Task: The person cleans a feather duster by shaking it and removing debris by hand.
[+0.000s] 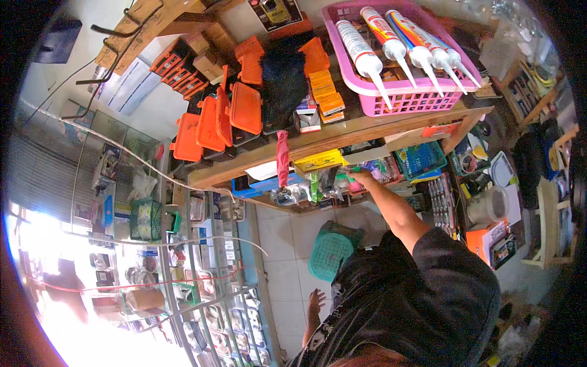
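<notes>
My right hand (361, 177) reaches into the lower level of a wooden shelf, at a red plastic basket (389, 170) of colourful packaged goods. Its fingertips are small and partly lost among the goods, so a grip on anything cannot be made out. Beside it hang clear plastic bags (298, 193) and a green packet (315, 187). A yellow box (318, 160) sits just above and left of that hand. Down by my side, my left hand (316, 300) hangs over the tiled floor, fingers apart and holding nothing.
Sealant cartridges (362, 48) lie in a pink basket (408, 104) on the upper shelf (316, 137), near orange lidded boxes (214, 121). A folded pink umbrella (282, 158) hangs from its edge. Below stands a green plastic stool (331, 257). Glass display cases (183, 275) line the left.
</notes>
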Available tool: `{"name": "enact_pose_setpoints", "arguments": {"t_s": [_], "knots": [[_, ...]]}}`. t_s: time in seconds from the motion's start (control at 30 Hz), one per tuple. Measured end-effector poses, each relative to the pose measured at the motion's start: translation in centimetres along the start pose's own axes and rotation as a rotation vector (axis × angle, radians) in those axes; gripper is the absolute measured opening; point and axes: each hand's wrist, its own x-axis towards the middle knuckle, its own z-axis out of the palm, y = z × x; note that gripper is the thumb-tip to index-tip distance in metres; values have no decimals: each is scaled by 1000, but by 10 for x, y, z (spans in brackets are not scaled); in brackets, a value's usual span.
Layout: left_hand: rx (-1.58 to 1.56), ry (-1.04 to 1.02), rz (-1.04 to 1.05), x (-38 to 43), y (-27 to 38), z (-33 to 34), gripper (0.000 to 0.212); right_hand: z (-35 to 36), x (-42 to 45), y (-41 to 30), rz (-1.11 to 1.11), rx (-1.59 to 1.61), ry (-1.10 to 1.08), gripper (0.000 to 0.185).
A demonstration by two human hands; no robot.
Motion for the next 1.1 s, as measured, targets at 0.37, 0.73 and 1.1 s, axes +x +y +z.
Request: {"name": "enact_pose_setpoints", "arguments": {"t_s": [0.37,0.73,1.1], "knots": [[180,40,122,36,69,12,57,-24,-41,0,-323,23,153,62],[479,-229,822,-11,197,150,38,-64,-134,49,-608,100,118,43],[332,-465,1119,-141,310,252,30,-91,-298,-64,-1028,-198,494,39]]}}
